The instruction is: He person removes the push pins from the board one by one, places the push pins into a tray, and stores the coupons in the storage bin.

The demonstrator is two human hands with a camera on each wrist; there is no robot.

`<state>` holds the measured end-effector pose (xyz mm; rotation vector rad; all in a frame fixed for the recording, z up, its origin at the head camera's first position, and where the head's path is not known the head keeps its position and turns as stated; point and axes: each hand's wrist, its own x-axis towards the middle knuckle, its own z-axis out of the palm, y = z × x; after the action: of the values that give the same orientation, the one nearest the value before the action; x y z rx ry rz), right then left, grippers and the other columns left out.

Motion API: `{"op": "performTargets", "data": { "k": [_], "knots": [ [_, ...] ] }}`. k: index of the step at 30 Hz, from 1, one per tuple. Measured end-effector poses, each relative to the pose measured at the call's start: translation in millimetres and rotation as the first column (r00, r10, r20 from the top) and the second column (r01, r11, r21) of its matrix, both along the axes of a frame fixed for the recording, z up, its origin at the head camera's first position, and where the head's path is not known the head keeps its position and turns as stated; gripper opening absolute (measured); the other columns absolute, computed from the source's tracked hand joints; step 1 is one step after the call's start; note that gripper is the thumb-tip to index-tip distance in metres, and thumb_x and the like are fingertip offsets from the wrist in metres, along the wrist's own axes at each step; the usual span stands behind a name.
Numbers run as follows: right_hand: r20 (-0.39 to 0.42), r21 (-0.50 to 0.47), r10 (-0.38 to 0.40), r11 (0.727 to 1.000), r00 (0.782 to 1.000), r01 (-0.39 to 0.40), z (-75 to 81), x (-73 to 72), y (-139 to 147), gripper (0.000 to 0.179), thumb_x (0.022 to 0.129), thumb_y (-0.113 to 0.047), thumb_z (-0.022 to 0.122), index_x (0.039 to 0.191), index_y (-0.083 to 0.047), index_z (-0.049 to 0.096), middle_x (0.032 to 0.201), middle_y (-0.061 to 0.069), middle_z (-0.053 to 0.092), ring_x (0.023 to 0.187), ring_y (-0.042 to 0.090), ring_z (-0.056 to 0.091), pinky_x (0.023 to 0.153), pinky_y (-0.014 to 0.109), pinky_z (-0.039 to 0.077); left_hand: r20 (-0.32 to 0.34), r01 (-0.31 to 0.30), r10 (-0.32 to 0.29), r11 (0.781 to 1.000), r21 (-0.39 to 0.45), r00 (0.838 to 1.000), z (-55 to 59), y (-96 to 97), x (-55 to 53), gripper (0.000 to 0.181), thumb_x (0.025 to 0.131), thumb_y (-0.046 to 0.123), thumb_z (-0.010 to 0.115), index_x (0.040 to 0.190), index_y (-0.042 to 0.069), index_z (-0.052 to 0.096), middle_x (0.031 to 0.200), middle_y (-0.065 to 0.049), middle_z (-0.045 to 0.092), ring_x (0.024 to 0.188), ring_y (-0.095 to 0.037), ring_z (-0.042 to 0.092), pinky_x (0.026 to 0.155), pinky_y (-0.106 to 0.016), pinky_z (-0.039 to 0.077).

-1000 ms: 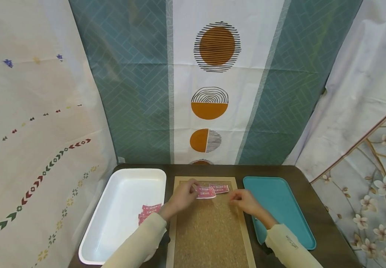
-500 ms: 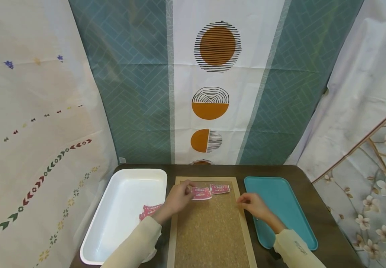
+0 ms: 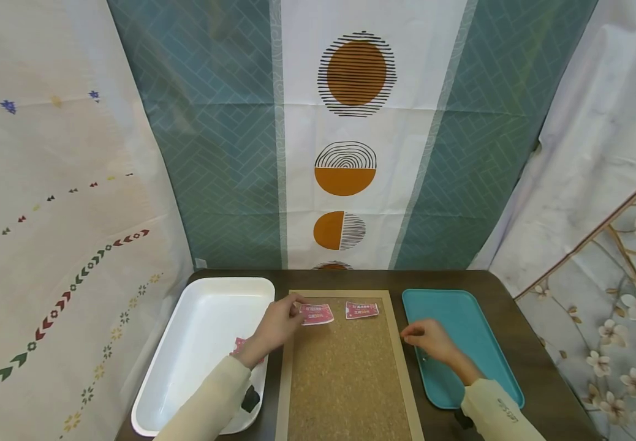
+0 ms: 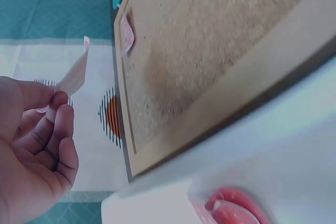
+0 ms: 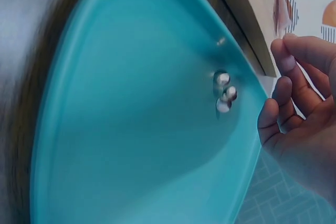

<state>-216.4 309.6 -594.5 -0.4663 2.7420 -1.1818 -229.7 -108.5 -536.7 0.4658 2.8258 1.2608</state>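
My left hand (image 3: 279, 321) pinches a pink-and-red paper coupon (image 3: 317, 314) between thumb and index finger, over the upper left of a framed cork board (image 3: 351, 380). In the left wrist view, the coupon (image 4: 76, 72) stands out from the fingertips. A second coupon (image 3: 361, 310) is on the board's upper right, its edge curling up in the left wrist view (image 4: 127, 35). My right hand (image 3: 431, 340) hovers over the left edge of a teal tray (image 3: 475, 349). Its fingers bend loosely, thumb and index tips close together, nothing visible between them. Small shiny silver pieces (image 5: 223, 79) lie in the tray.
A white tray (image 3: 202, 306) stands left of the board, with more coupons (image 3: 239, 345) in it, partly hidden by my left forearm. The dark table (image 3: 345, 279) shows around the trays and board. Patterned curtains (image 3: 230, 153) hang behind and at both sides.
The left hand has moved left with its coupon, which overlapped the second coupon earlier and is now apart from it. My right hand has moved right, from the board to the teal tray's edge.
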Motion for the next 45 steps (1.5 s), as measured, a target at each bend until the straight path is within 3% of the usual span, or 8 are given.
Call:
{"op": "performTargets", "data": {
  "k": [7,18,25,35,45],
  "knots": [
    [0.008,0.008,-0.036,0.999,0.999,0.036,-0.8,-0.8,16,0.008,0.095,-0.008,0.076,0.102,-0.004,0.079,0.095,0.004,0.077,0.083,0.010,0.069,0.072,0.029,0.056,-0.003,-0.030,0.030,0.999,0.026,1.000,-0.6,-9.8,0.0,0.031,0.097,0.008,0.074,0.127,0.004,0.067,0.074,0.002,0.060,0.058,-0.010,0.052,0.050,-0.024,0.042],
    [-0.045,0.034,-0.026,0.999,0.999,0.027,-9.3,2.1,34,0.006,0.094,-0.007,0.076,0.092,-0.001,0.077,0.086,0.003,0.075,0.076,0.003,0.062,0.067,0.028,0.052,0.015,-0.085,0.085,0.996,0.025,0.996,-4.4,-34.1,3.9,0.030,0.098,0.012,0.074,0.127,0.005,0.067,0.079,0.000,0.063,0.063,-0.012,0.056,0.054,-0.025,0.047],
    [-0.011,0.036,-0.053,0.998,0.999,0.054,-11.6,3.8,39,0.011,0.093,-0.011,0.078,0.093,-0.001,0.076,0.087,0.002,0.075,0.075,0.004,0.061,0.066,0.028,0.050,0.080,-0.166,0.164,0.986,0.014,0.983,-3.9,-51.3,11.9,0.031,0.097,0.010,0.074,0.128,0.009,0.068,0.081,-0.001,0.064,0.067,-0.015,0.059,0.058,-0.026,0.051],
    [-0.022,0.053,-0.056,0.997,0.998,0.057,-15.1,7.3,42,0.003,0.090,-0.001,0.077,0.090,-0.001,0.074,0.085,0.002,0.073,0.078,0.005,0.062,0.069,0.028,0.050,0.093,-0.228,0.233,0.972,-0.063,0.968,-11.1,-81.4,21.1,0.034,0.098,0.011,0.072,0.131,0.006,0.064,0.083,-0.003,0.065,0.068,-0.016,0.059,0.062,-0.026,0.052],
    [-0.012,0.075,-0.055,0.996,0.998,0.055,-19.0,12.5,45,0.004,0.092,-0.001,0.076,0.090,-0.005,0.075,0.086,0.002,0.074,0.079,0.010,0.065,0.068,0.028,0.051,0.194,-0.218,0.249,0.961,-0.170,0.949,-27.1,-115.1,21.6,0.035,0.099,0.012,0.070,0.132,0.002,0.061,0.079,-0.005,0.062,0.065,-0.017,0.058,0.057,-0.030,0.050]
  ]
}}
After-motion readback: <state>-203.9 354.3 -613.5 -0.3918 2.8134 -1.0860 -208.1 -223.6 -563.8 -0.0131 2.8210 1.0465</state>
